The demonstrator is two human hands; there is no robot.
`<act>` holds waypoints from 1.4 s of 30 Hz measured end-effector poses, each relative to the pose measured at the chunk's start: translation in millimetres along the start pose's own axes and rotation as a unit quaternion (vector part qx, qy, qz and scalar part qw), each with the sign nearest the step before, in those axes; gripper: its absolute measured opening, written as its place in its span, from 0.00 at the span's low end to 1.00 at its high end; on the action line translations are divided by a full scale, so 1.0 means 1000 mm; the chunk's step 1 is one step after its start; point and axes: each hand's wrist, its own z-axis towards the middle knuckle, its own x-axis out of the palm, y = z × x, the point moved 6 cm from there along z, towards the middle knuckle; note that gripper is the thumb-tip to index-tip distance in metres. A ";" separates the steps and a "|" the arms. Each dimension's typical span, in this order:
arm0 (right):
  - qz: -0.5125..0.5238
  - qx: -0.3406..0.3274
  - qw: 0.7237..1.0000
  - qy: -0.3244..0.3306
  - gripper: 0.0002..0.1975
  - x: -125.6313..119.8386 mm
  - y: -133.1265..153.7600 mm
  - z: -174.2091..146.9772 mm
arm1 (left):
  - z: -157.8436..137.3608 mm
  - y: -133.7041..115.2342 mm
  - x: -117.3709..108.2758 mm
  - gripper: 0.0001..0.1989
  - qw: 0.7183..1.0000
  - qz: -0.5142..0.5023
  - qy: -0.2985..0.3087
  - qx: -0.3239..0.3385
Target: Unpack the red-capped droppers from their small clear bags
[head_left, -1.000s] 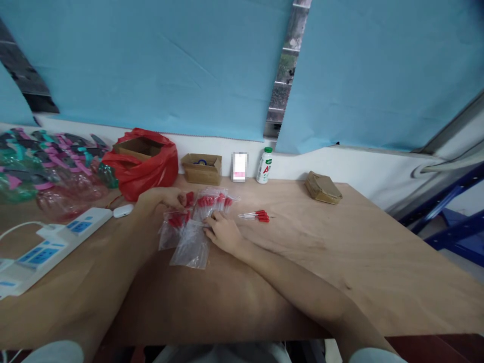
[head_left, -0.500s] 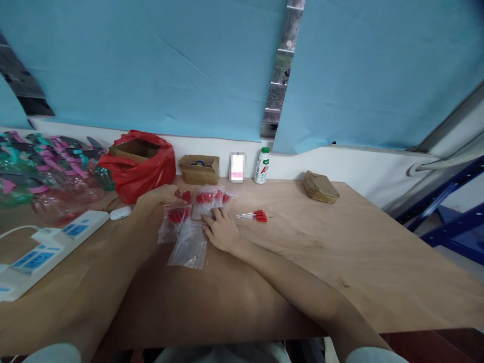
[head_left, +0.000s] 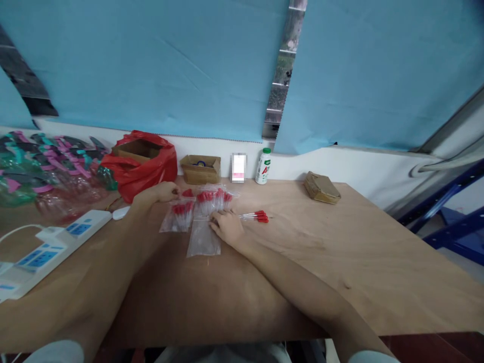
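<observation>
Head view: across a wood-grained counter [head_left: 321,282], a person's left hand [head_left: 166,192] arches from the wrist, its fingers curled close beside a small red piece [head_left: 187,193]; from here one cannot tell whether they grip it. The right hand [head_left: 229,228] lies low, fingers loosely bent, tips at the upper right edge of a flat, filmy clear bag [head_left: 204,241]; whether they pinch it cannot be told either. Just behind, a glossy middle bag [head_left: 206,207] is packed with slender, red-tipped sticks [head_left: 206,195], and a crinkled left bag [head_left: 182,222] holds a similar cluster. Thin loose sticks [head_left: 260,217] with red ends lie bunched just right of the right hand. Along the wall stand a rumpled red plastic sack [head_left: 153,174] around a cardboard box [head_left: 138,149], an open brown carton [head_left: 202,174], a smooth white bottle [head_left: 261,170] capped in green, and a boxy, creased brown package [head_left: 322,189].
</observation>
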 end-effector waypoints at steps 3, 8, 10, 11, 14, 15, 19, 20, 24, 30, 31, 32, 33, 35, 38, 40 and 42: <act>0.052 0.005 0.999 0.012 0.08 0.007 -0.005 0.002 | -0.007 -0.020 -0.017 0.14 0.999 -0.010 0.031 0.043; 0.235 0.083 0.961 -0.118 0.15 -0.020 -0.022 0.009 | -0.024 -0.081 -0.046 0.15 0.986 0.011 -0.041 0.163; 0.296 0.082 0.932 -0.192 0.21 -0.042 -0.030 0.013 | -0.032 -0.111 -0.048 0.15 0.971 0.036 -0.088 0.221; 0.321 0.066 0.923 -0.200 0.23 -0.051 -0.033 0.018 | -0.036 -0.125 -0.047 0.15 0.962 0.046 -0.112 0.243; 0.400 0.001 0.908 -0.123 0.16 -0.066 -0.039 0.033 | -0.043 -0.157 -0.038 0.13 0.943 0.060 -0.168 0.280; 0.412 -0.012 0.905 -0.108 0.15 -0.070 -0.043 0.037 | -0.045 -0.165 -0.034 0.12 0.939 0.070 -0.188 0.280; 0.479 0.019 0.870 -0.115 0.13 -0.084 -0.065 0.044 | -0.051 -0.187 -0.030 0.09 0.902 0.082 -0.326 0.270; 0.499 0.039 0.856 -0.126 0.13 -0.087 -0.070 0.044 | -0.053 -0.188 -0.032 0.10 0.893 0.066 -0.366 0.255; 0.539 0.087 0.825 -0.148 0.12 -0.104 -0.077 0.039 | -0.052 -0.188 -0.028 0.09 0.889 -0.025 -0.419 0.183; 0.566 0.124 0.813 -0.050 0.09 -0.104 -0.068 0.034 | -0.034 -0.184 0.000 0.06 0.937 -0.058 -0.316 0.137; 0.564 0.136 0.813 -0.042 0.09 -0.101 -0.069 0.034 | -0.030 -0.182 0.006 0.06 0.941 -0.076 -0.300 0.139; 0.561 0.146 0.814 -0.037 0.09 -0.098 -0.071 0.033 | -0.025 -0.180 0.012 0.07 0.943 -0.100 -0.283 0.141; 0.559 0.154 0.814 -0.033 0.09 -0.094 -0.073 0.033 | -0.021 -0.178 0.017 0.08 0.945 -0.127 -0.267 0.142; 0.556 0.152 0.817 -0.023 0.09 -0.090 -0.075 0.033 | -0.015 -0.173 0.026 0.14 0.944 -0.185 -0.241 0.131; 0.549 0.111 0.828 -0.015 0.08 -0.089 -0.074 0.033 | -0.011 -0.171 0.033 0.19 0.940 -0.239 -0.213 0.118; 0.543 0.088 0.835 -0.025 0.07 -0.093 -0.072 0.032 | -0.012 -0.175 0.034 0.18 0.938 -0.253 -0.195 0.132; 0.548 0.090 0.831 -0.038 0.07 -0.096 -0.071 0.031 | -0.013 -0.180 0.035 0.17 0.933 -0.272 -0.179 0.154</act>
